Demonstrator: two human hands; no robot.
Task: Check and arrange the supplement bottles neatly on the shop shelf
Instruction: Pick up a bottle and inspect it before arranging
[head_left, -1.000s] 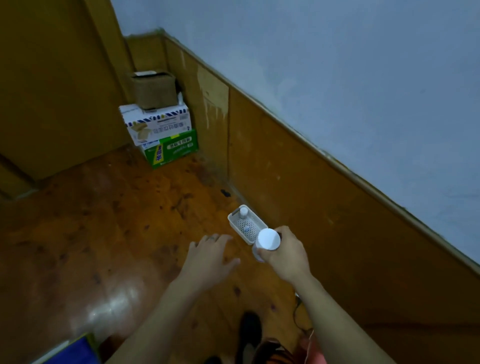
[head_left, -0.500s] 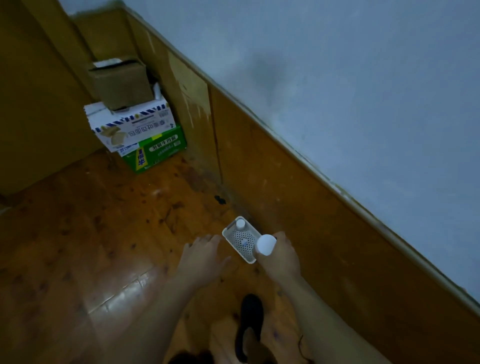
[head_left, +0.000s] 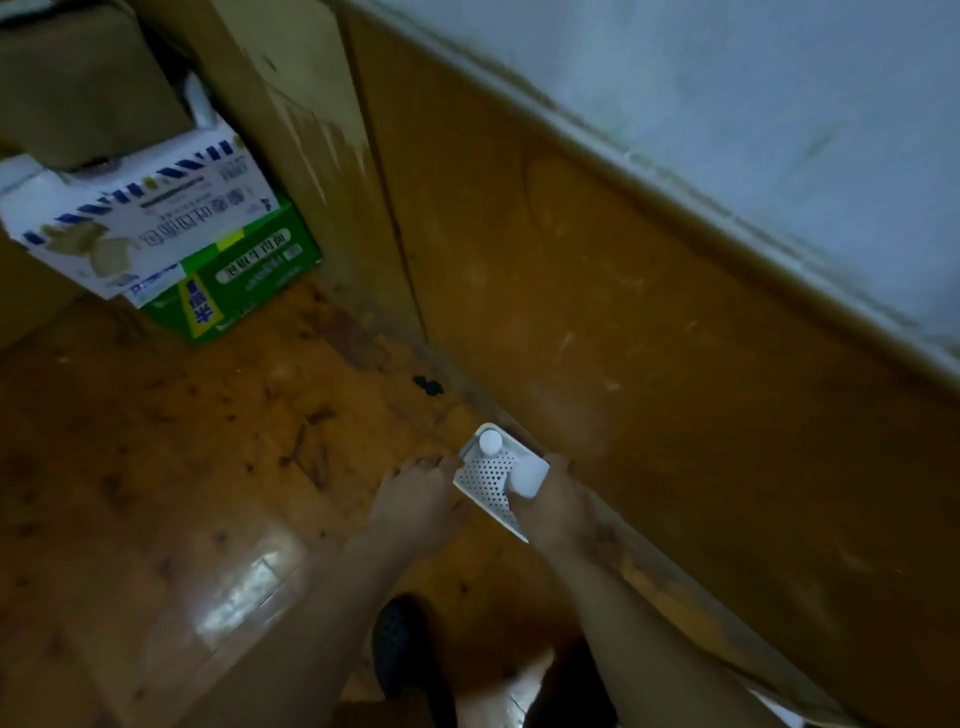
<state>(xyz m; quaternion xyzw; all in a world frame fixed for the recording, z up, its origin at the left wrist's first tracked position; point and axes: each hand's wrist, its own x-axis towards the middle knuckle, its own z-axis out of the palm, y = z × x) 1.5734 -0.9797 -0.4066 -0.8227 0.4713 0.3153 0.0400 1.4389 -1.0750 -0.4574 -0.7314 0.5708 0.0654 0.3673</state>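
Far left on my feed, stacked in the corner: brown carton (head_left: 78, 78) on top, white box (head_left: 140, 218) with blue stripes under it, green box (head_left: 244, 280) at the bottom. Wooden floor (head_left: 156, 467) runs toward me, glare patch near. Dark shoe (head_left: 405, 649) at the near edge, centre.

Left hand (head_left: 415, 499) is released, fingers fairly straight, tips touching the left rim of the white perforated basket (head_left: 480, 488). The basket sits on the floor just beside the wood wall panel (head_left: 623, 312). The small bottle (head_left: 490, 442) stands upright in the basket's far corner, white cap up.

Right hand (head_left: 561, 509) is grasping the second bottle (head_left: 527, 475), fingers wrapped round its body, white cap showing, at the basket's right side. I cannot tell if its base touches the basket bottom. The two bottles are close but apart. Pale wall (head_left: 779, 104) above the panel, far right.
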